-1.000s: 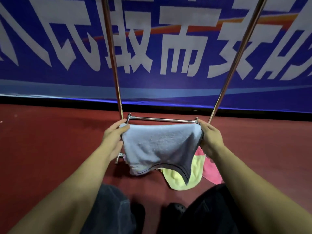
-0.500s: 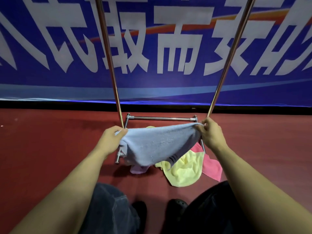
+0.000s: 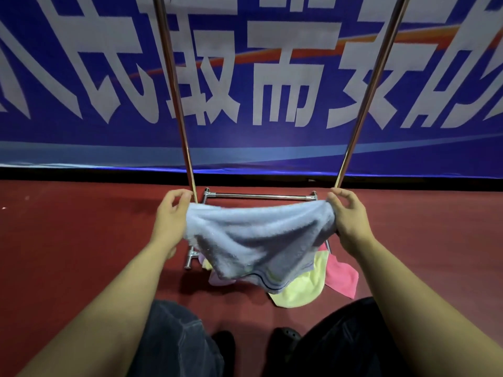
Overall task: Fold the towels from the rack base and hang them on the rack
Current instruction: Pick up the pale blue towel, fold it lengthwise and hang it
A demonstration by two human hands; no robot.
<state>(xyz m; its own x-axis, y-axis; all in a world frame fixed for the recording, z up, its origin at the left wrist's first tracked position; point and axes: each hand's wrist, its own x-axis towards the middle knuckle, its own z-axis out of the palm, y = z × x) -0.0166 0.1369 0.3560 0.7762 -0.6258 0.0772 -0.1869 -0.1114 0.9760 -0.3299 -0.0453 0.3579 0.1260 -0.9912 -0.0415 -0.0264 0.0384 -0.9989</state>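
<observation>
A light blue towel [image 3: 258,240] hangs stretched between my hands, sagging in the middle above the rack base [image 3: 261,197]. My left hand [image 3: 171,216] pinches its left corner and my right hand [image 3: 347,216] pinches its right corner. Under it, on the floor at the base, lie a yellow towel [image 3: 299,292], a pink towel [image 3: 340,276] and a pale purple towel [image 3: 217,280], partly hidden by the blue one. Two metal uprights [image 3: 177,104] of the rack rise from the base and run out of the top of the frame.
The rack stands on a dark red floor [image 3: 81,240] in front of a blue banner wall [image 3: 258,77] with large white characters. My knees and black shoes [image 3: 285,338] are at the bottom edge, close to the towels.
Both hands have lifted the blue towel and pulled its corners further apart, so it hangs higher and wider. The towels beneath it have come more into view.
</observation>
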